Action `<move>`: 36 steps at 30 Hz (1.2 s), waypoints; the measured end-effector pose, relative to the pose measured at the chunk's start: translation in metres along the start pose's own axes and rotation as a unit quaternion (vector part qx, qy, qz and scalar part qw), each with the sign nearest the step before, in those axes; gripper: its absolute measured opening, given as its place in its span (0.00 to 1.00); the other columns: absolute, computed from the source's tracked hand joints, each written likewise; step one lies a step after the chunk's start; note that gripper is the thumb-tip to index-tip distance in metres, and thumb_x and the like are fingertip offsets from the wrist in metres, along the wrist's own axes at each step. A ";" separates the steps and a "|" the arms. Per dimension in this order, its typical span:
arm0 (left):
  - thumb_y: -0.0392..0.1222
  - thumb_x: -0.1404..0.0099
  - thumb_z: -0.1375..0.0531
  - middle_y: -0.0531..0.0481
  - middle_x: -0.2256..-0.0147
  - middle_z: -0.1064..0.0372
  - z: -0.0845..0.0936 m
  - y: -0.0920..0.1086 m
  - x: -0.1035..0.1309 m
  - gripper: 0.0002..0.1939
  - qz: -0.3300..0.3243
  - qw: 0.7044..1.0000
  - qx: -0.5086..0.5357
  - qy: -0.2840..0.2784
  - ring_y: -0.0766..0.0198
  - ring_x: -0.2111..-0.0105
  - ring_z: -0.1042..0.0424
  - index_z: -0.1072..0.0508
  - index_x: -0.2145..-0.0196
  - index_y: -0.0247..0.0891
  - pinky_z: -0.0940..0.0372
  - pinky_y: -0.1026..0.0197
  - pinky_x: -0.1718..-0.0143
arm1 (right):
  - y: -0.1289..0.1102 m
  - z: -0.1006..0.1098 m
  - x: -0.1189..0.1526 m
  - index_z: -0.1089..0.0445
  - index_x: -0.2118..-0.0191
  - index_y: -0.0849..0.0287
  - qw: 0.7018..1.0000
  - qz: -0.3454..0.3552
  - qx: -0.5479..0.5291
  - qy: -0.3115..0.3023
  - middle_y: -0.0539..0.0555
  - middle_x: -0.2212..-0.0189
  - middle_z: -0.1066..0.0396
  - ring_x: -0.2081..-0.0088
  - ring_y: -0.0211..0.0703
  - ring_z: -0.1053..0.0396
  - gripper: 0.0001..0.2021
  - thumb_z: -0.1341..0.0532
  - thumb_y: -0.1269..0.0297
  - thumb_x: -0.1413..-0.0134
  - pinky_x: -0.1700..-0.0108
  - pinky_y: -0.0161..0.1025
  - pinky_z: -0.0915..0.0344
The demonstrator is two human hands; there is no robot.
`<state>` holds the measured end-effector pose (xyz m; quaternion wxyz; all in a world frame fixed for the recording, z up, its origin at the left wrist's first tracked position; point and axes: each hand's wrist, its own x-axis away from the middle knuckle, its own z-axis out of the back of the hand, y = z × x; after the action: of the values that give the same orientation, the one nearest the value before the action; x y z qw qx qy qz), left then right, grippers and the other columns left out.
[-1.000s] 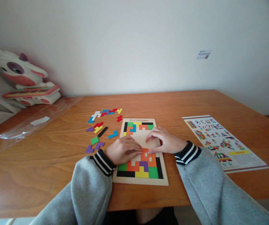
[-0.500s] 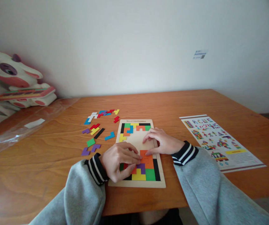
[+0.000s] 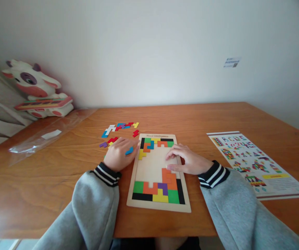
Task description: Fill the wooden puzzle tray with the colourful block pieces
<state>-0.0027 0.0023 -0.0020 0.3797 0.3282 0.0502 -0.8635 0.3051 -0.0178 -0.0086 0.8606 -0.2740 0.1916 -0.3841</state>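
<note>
The cream wooden puzzle board (image 3: 158, 206) lies in front of me with coloured pieces along its top and bottom. My left hand (image 3: 119, 154) is left of the board, over the loose pieces. Part of a blue piece (image 3: 129, 150) shows between its thumb and fingers, which look apart; whether they touch it is unclear. My right hand (image 3: 187, 159) rests over the board's right edge, fingers bent and apart from the thumb. Its thumb tip lies at the upper end of the orange pieces (image 3: 169, 178). Several loose pieces under my left hand are hidden.
More loose pieces, among them a white one (image 3: 110, 129) and a red one (image 3: 135, 133), lie beyond my left hand. A printed pattern sheet (image 3: 259, 161) is at right. A clear plastic bag (image 3: 37, 144) and a cow-shaped toy keyboard (image 3: 42, 90) sit at left.
My left hand has left the board's lower part and moved up and left to the loose pieces. My right hand stays by the orange pieces. The view has shifted slightly left.
</note>
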 end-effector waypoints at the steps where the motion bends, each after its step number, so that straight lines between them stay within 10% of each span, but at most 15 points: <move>1: 0.43 0.30 0.44 0.44 0.57 0.21 0.001 -0.012 0.003 0.13 0.041 0.998 -0.036 -0.007 0.54 0.58 0.24 0.22 0.55 0.37 0.29 0.50 0.53 | 0.000 0.000 0.000 0.26 0.58 0.55 1.000 0.001 0.001 0.006 0.55 0.61 0.28 0.56 0.48 0.32 0.19 0.37 0.44 0.42 0.48 0.49 0.38; 7: 0.49 0.29 0.46 0.40 0.49 0.26 0.002 -0.049 0.020 0.18 0.100 0.992 -0.052 -0.061 0.50 0.47 0.28 0.25 0.51 0.36 0.34 0.45 0.42 | 0.001 -0.006 -0.004 0.26 0.64 0.57 0.998 -0.015 -0.008 0.067 0.54 0.69 0.27 0.67 0.42 0.31 0.16 0.42 0.50 0.37 0.64 0.40 0.34; 16: 0.49 0.29 0.45 0.39 0.43 0.30 -0.004 -0.026 0.017 0.18 0.029 0.992 0.011 -0.119 0.51 0.44 0.31 0.27 0.48 0.37 0.36 0.44 0.41 | 0.026 0.000 0.003 0.30 0.59 0.56 0.969 -0.138 0.121 0.167 0.49 0.77 0.31 0.75 0.43 0.32 0.13 0.45 0.54 0.37 0.70 0.40 0.39; 21: 0.49 0.29 0.44 0.39 0.42 0.31 -0.007 -0.013 0.018 0.20 0.001 0.991 0.030 -0.129 0.51 0.43 0.32 0.29 0.45 0.37 0.37 0.44 0.40 | 0.045 -0.003 0.005 0.34 0.50 0.59 0.925 -0.170 0.206 0.271 0.60 0.62 0.28 0.64 0.52 0.29 0.15 0.47 0.57 0.37 0.63 0.46 0.33; 36: 0.45 0.26 0.50 0.40 0.35 0.41 -0.012 0.024 0.016 0.22 -0.025 0.977 -0.008 -0.210 0.47 0.35 0.43 0.31 0.41 0.35 0.47 0.38 0.34 | 0.041 0.005 0.004 0.28 0.52 0.63 0.899 -0.312 0.247 0.181 0.63 0.59 0.24 0.55 0.53 0.28 0.16 0.48 0.60 0.32 0.55 0.43 0.35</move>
<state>0.0124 -0.0206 -0.0172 0.3623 0.1348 -0.0155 -0.9221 0.3332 0.0035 -0.0302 0.6869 -0.0242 0.1477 -0.7111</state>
